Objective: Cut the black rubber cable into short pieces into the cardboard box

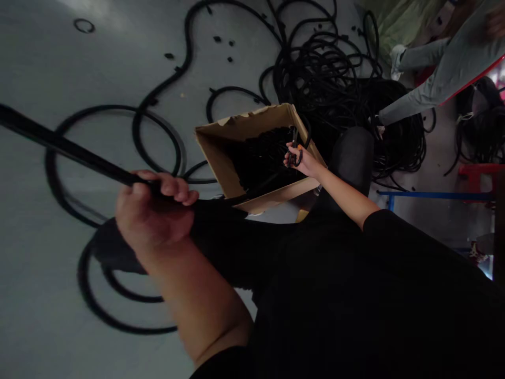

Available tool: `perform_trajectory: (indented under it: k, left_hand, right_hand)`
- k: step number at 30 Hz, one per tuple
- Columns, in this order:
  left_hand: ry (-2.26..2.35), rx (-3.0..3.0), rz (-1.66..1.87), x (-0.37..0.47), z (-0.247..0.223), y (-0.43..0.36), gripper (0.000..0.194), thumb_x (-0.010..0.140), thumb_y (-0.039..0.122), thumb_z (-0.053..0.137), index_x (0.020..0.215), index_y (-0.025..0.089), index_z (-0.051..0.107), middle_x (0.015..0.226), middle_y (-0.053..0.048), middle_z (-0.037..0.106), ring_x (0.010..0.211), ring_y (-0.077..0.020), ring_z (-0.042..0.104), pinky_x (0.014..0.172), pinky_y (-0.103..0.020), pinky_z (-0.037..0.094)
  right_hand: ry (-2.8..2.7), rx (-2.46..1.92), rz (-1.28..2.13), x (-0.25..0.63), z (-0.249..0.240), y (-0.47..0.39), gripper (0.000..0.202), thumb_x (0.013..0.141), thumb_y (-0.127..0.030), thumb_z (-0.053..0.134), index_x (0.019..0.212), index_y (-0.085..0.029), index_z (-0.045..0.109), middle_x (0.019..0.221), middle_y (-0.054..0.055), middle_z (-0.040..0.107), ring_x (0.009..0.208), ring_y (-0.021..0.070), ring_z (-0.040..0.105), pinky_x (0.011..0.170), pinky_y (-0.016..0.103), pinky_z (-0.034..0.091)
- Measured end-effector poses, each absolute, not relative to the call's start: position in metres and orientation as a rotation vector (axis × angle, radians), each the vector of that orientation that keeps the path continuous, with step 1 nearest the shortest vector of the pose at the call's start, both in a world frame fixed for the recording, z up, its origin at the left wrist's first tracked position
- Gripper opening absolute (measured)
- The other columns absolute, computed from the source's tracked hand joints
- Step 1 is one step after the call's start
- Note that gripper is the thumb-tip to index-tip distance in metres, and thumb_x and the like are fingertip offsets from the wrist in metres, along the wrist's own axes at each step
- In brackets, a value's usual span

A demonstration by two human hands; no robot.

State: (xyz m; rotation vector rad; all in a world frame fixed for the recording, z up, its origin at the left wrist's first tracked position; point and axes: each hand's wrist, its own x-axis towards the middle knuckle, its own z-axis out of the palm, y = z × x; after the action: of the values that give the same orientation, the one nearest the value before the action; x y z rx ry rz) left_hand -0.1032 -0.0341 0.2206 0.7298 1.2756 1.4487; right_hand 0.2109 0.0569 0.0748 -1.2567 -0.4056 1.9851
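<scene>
My left hand is closed around a black rubber hose, which stretches taut-looking to the left edge of the view. My right hand grips a pair of scissors with black and orange handles, blades pointing away from me. It hovers over the right side of an open cardboard box standing between my knees. Inside the box lie many dark pieces, too dim to make out singly. The hose's other end past my left hand is hard to follow against the dark clothing.
Loops of black hose lie on the grey floor, with a large tangled heap beyond the box. Small black scraps are scattered about. Another person's legs are at upper right, near a red stool and a blue bar.
</scene>
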Motion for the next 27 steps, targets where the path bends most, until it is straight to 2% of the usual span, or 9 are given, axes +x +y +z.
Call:
perform_trajectory:
  k: [2,3,7,13,16,18,21,24,27]
  left_hand:
    - [1.288,0.611,1.518,-0.106,0.197,-0.02,0.079,0.042,0.08,0.109,0.084,0.028,0.068,0.063,0.006,0.042,0.056,-0.0114,0.033,0.048,-0.027,0.02]
    - [1.329,0.604,1.524,-0.107,0.186,-0.014,0.085,0.042,0.087,0.108,0.088,0.028,0.067,0.062,0.008,0.044,0.054,-0.0119,0.035,0.046,-0.028,0.022]
    - [1.493,0.713,1.481,-0.108,0.159,0.002,0.103,0.053,0.121,0.085,0.097,0.03,0.066,0.061,0.01,0.046,0.051,-0.0144,0.04,0.045,-0.029,0.029]
    - [1.487,1.03,1.136,-0.103,0.123,0.009,0.095,0.071,0.112,0.09,0.109,0.026,0.074,0.079,0.004,0.066,0.065,-0.0144,0.056,0.066,-0.03,0.049]
    - [1.587,1.123,0.873,-0.093,0.091,0.012,0.111,0.071,0.128,0.064,0.116,0.026,0.067,0.078,0.005,0.059,0.059,-0.0152,0.05,0.058,-0.031,0.044]
    - [1.669,1.19,0.703,-0.086,0.072,0.013,0.096,0.089,0.118,0.059,0.117,0.026,0.062,0.077,0.004,0.057,0.059,-0.0178,0.053,0.058,-0.033,0.045]
    - [1.705,1.144,0.56,-0.077,0.053,0.011,0.062,0.112,0.086,0.063,0.121,0.025,0.061,0.085,-0.001,0.063,0.064,-0.0202,0.061,0.062,-0.034,0.051]
    - [1.688,1.078,0.488,-0.071,0.047,0.008,0.042,0.116,0.062,0.068,0.131,0.023,0.063,0.09,-0.002,0.067,0.069,-0.0214,0.066,0.068,-0.035,0.057]
    - [1.699,0.97,0.622,-0.062,0.051,0.009,0.046,0.114,0.058,0.079,0.139,0.023,0.063,0.084,0.003,0.062,0.063,-0.0199,0.063,0.067,-0.033,0.054]
  right_hand:
    - [-0.382,-1.292,1.964,0.21,0.075,0.055,0.023,0.123,-0.033,0.081,0.129,-0.029,0.06,0.079,-0.011,0.071,0.07,0.0131,0.077,0.068,0.02,0.066]
    - [-0.387,-1.311,1.965,0.209,0.075,0.053,0.022,0.123,-0.032,0.081,0.129,-0.029,0.061,0.079,-0.011,0.071,0.069,0.0129,0.076,0.067,0.02,0.065]
    - [-0.453,-1.377,1.976,0.203,0.075,0.048,0.02,0.123,-0.028,0.082,0.126,-0.027,0.062,0.078,-0.011,0.07,0.067,0.0113,0.073,0.066,0.018,0.064]
    - [-0.712,-1.431,1.985,0.2,0.07,0.045,0.03,0.112,-0.019,0.092,0.121,-0.026,0.065,0.082,-0.011,0.067,0.067,0.0087,0.067,0.063,0.015,0.059]
    - [-0.899,-1.45,1.982,0.203,0.07,0.044,0.034,0.106,-0.015,0.096,0.119,-0.026,0.067,0.087,-0.01,0.067,0.071,0.0081,0.064,0.062,0.014,0.055]
    - [-0.998,-1.482,1.985,0.206,0.069,0.045,0.033,0.106,-0.015,0.095,0.117,-0.026,0.066,0.089,-0.009,0.066,0.071,0.0075,0.062,0.063,0.013,0.053]
    - [-1.132,-1.508,2.026,0.21,0.064,0.047,0.031,0.109,-0.023,0.095,0.115,-0.026,0.065,0.088,-0.007,0.067,0.074,0.009,0.064,0.065,0.014,0.053]
    - [-1.257,-1.495,2.033,0.211,0.054,0.049,0.032,0.111,-0.032,0.095,0.115,-0.026,0.064,0.089,-0.004,0.071,0.078,0.0115,0.067,0.066,0.015,0.055]
    - [-1.405,-1.51,1.991,0.211,0.04,0.05,0.032,0.113,-0.036,0.091,0.113,-0.026,0.061,0.088,-0.004,0.068,0.077,0.0128,0.065,0.067,0.018,0.054]
